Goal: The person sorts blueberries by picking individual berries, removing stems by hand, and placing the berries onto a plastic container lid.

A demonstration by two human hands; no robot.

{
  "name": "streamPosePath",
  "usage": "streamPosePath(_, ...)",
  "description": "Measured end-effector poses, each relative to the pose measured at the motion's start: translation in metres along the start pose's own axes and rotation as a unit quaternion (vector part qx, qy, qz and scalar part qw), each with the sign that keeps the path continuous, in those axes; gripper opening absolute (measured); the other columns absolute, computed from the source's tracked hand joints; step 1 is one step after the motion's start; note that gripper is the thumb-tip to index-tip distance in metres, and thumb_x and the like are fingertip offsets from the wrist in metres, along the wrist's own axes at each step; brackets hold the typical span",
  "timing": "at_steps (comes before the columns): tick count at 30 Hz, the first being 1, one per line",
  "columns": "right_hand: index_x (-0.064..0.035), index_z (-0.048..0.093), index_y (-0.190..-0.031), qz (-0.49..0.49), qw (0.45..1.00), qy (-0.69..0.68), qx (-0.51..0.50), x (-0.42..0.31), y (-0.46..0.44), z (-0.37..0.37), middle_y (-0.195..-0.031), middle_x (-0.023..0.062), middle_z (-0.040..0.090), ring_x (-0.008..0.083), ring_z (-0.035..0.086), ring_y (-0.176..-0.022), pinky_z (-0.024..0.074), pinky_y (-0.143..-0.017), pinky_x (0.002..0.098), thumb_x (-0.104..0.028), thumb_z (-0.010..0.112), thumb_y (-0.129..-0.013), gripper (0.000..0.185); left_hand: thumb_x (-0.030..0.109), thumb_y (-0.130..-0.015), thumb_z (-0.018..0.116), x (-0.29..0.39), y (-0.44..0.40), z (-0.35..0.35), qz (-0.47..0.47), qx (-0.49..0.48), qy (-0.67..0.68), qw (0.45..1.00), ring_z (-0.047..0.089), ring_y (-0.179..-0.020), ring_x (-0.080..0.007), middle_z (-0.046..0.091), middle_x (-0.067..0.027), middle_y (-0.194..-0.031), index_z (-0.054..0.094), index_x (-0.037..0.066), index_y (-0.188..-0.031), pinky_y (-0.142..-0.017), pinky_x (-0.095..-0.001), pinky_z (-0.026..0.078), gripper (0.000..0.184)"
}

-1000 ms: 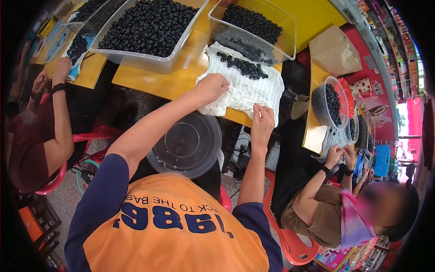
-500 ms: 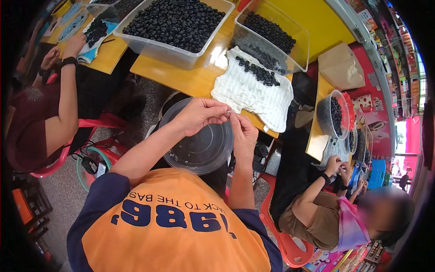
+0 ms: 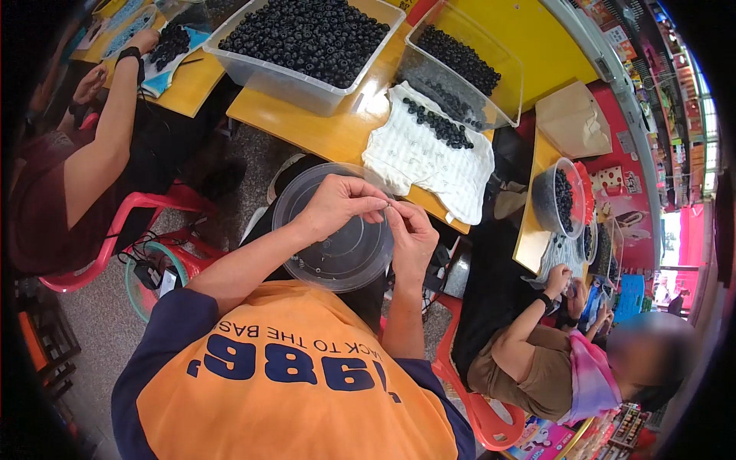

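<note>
My left hand (image 3: 337,205) and my right hand (image 3: 414,239) meet above a round clear plastic tub (image 3: 337,268) on my lap. The thumb and fingers of each hand are pinched together at the tips. Between them is something small and dark, too small to make out. A few tiny bits lie in the tub. Just beyond my hands, a white cloth (image 3: 399,157) hangs over the table edge, with a cluster of small round black bead-like pieces (image 3: 441,126) on it.
A large plastic bin (image 3: 307,92) of black pieces stands on the yellow table (image 3: 268,115), beside a second clear bin (image 3: 510,115). A person's arm (image 3: 103,165) works at left; another person (image 3: 521,349) sits at right near a tub (image 3: 550,203). Red stools stand around.
My hands stay pinched together over the tub, with only a slight shift. The person at left has reached forward to the black pieces on their cloth. The view has shifted slightly.
</note>
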State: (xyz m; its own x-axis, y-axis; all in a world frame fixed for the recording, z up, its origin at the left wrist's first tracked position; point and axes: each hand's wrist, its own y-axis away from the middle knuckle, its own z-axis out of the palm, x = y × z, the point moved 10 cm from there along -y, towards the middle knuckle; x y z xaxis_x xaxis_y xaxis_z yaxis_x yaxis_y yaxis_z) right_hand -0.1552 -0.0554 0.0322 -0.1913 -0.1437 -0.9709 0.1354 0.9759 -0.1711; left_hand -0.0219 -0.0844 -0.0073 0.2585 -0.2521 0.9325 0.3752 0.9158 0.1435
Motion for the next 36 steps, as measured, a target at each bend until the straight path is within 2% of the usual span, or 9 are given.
streamPosePath(5,0.0018,0.068,-0.094,-0.052,0.993,0.095,0.046,-0.009,0.01,-0.008,-0.087,0.0076,0.063,0.0122,0.058,-0.075,0.0467,-0.064,0.0233,0.002,0.068,-0.08,0.014,0.01,-0.087,0.064,-0.024,-0.002,0.005,-0.065,0.022,0.111,0.991,0.064,-0.069,-0.0105,0.067,-0.0061,-0.081,0.066,-0.001,-0.094,-0.064,-0.0229,0.053,0.013)
streamPosePath(10,0.0,0.067,-0.091,-0.208,0.958,0.18,0.084,-0.031,0.023,-0.019,-0.088,0.0104,0.062,0.0179,0.06,-0.075,0.0493,-0.062,0.0258,0.006,0.07,-0.075,0.016,0.011,-0.088,0.064,-0.048,-0.004,0.022,-0.16,0.01,0.213,0.964,0.064,-0.069,-0.0109,0.067,-0.0063,-0.082,0.064,0.0,-0.096,-0.063,-0.0226,0.053,0.014)
streamPosePath(15,0.0012,0.064,-0.091,-0.107,0.977,0.057,0.174,-0.002,0.015,-0.073,-0.091,0.0056,0.063,0.0106,0.057,-0.078,0.0445,-0.067,0.0207,0.003,0.064,-0.082,0.009,0.008,-0.086,0.065,-0.059,-0.02,0.022,-0.202,0.005,0.247,0.948,0.064,-0.07,-0.0106,0.067,-0.0066,-0.083,0.064,0.001,-0.097,-0.063,-0.0223,0.053,0.014)
streamPosePath(19,0.0054,0.063,-0.095,-0.006,0.976,-0.07,0.207,0.045,-0.027,-0.123,-0.09,0.0041,0.064,0.0087,0.057,-0.081,0.0455,-0.073,0.0213,-0.001,0.062,-0.085,0.012,0.001,-0.08,0.067,-0.017,-0.063,-0.009,-0.044,0.04,0.023,0.998,0.063,-0.075,-0.012,0.066,-0.0048,-0.084,0.062,0.0,-0.102,-0.07,-0.0238,0.051,0.023)
streamPosePath(21,0.0055,0.064,-0.096,0.014,0.977,-0.08,0.198,0.065,-0.05,-0.137,-0.089,0.004,0.064,0.0087,0.058,-0.08,0.0451,-0.074,0.0211,-0.002,0.063,-0.085,0.014,0.001,-0.079,0.067,-0.003,-0.089,-0.021,0.005,0.057,-0.041,0.998,0.063,-0.076,-0.0119,0.066,-0.0044,-0.084,0.062,0.0,-0.104,-0.07,-0.0237,0.05,0.025)
streamPosePath(23,0.0056,0.064,-0.096,0.017,0.978,-0.086,0.19,0.084,-0.072,-0.143,-0.088,0.0037,0.064,0.0084,0.058,-0.079,0.0453,-0.073,0.0211,-0.003,0.064,-0.084,0.015,0.002,-0.079,0.065,0.014,-0.113,-0.032,0.115,0.091,-0.249,0.957,0.063,-0.077,-0.0134,0.068,-0.0059,-0.085,0.06,0.001,-0.112,-0.072,-0.0252,0.05,0.033)
streamPosePath(30,-0.0013,0.069,-0.093,0.042,0.967,0.211,0.136,0.106,-0.115,-0.135,-0.081,0.0062,0.064,0.0122,0.057,-0.068,0.0456,-0.065,0.025,-0.006,0.066,-0.081,0.013,0.007,-0.077,0.065,0.025,-0.152,-0.017,0.215,0.089,-0.447,0.864,0.064,-0.084,-0.0284,0.068,-0.0131,-0.085,0.063,0.003,-0.108,-0.079,-0.0372,0.048,0.032)
streamPosePath(33,0.0009,0.069,-0.09,-0.069,0.928,0.348,0.111,0.092,-0.116,-0.124,-0.093,0.0155,0.061,0.0279,0.06,-0.086,0.0472,-0.075,0.0348,-0.011,0.068,-0.08,0.016,0.007,-0.077,0.063,0.019,-0.158,-0.014,0.232,0.082,-0.508,0.825,0.063,-0.085,-0.0312,0.068,-0.0144,-0.083,0.065,0.004,-0.105,-0.08,-0.041,0.047,0.029)
streamPosePath(36,0.0008,0.069,-0.092,-0.105,0.898,0.417,0.098,0.089,-0.111,-0.123,-0.093,0.0158,0.061,0.0307,0.059,-0.089,0.0468,-0.078,0.0367,-0.011,0.067,-0.081,0.016,0.006,-0.077,0.061,0.02,-0.151,-0.009,0.272,0.08,-0.566,0.774,0.062,-0.083,-0.0328,0.067,-0.016,-0.083,0.066,0.004,-0.102,-0.078,-0.0427,0.047,0.026)
